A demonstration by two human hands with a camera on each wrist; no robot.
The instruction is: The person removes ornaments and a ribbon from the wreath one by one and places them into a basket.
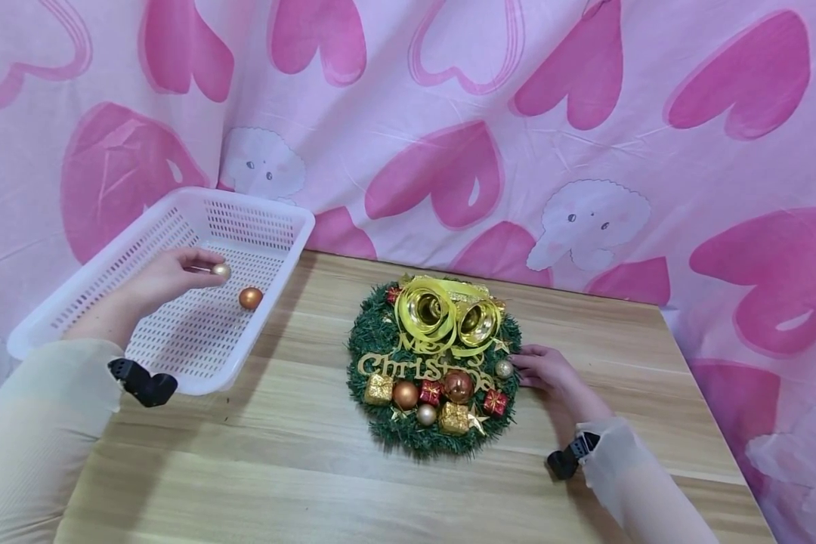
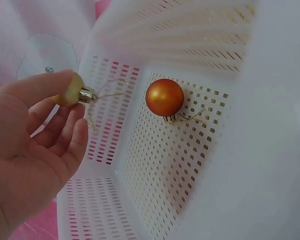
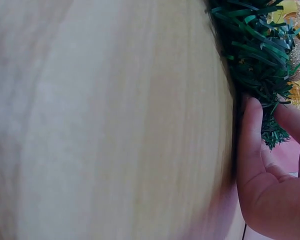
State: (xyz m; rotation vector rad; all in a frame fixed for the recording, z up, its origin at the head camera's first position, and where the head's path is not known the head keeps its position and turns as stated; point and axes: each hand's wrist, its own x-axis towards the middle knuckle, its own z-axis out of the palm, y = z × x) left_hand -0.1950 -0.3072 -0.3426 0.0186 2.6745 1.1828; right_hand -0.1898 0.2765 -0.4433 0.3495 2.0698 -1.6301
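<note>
Nearest the head camera, the pale left sleeve [image 1: 37,431] is seen; beyond it, a small gold ball [image 1: 221,270] is pinched by the left hand [image 1: 177,273] above the floor of the white basket [image 1: 248,219], near an orange ball [image 1: 250,298]. On the counter [image 1: 279,468], the wreath [image 1: 435,368] is gripped at its right edge by the right hand [image 1: 551,370].

By the left wrist view, the gold ball is grasped only with the fingertips; being round, it could be dropped if the pinch were loosened. Its string [image 2: 112,87], dangling free, might be snagged in the basket's slots.

By the right wrist view, greenery is caught between the fingers; the wreath could be tilted or dragged by a tug, and the glittery ball [image 3: 299,60] close by might be knocked.
</note>
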